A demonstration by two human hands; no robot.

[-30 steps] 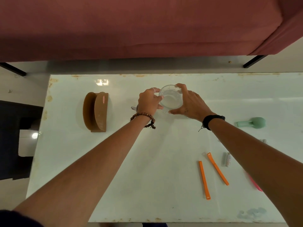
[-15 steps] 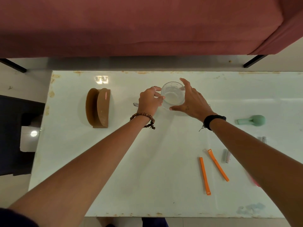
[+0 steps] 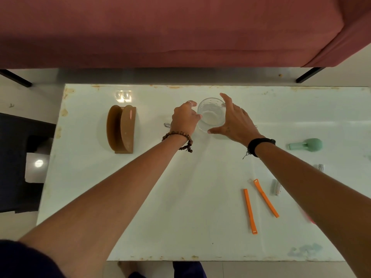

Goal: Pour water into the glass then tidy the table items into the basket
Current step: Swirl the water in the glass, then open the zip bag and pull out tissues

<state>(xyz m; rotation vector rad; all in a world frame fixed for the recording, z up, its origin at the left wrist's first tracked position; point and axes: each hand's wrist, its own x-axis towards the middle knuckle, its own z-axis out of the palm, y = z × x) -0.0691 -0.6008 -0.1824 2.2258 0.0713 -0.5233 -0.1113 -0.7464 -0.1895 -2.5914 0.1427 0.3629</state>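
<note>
A clear glass (image 3: 211, 115) with a little water stands on the white table (image 3: 180, 207), toward its far side. My left hand (image 3: 183, 117), wearing a bead bracelet, has its fingers curled against the glass's left side. Fingers straight and spread, my right hand (image 3: 233, 121) cups the right side, its thumb by the base and its forefinger by the far rim. A small clear piece (image 3: 166, 125) sticks out left of my left wrist; what it is I cannot tell.
A brown wooden holder (image 3: 120, 128) stands at the left. At the right lie a green object (image 3: 307, 145), two orange strips (image 3: 250, 211) (image 3: 266, 197) and small white tubes (image 3: 276, 187). A red sofa (image 3: 160, 31) runs behind the table.
My right hand has loosened from a wrap around the glass to straight, spread fingers. My left hand stays at the glass's left side. The view has shifted slightly.
</note>
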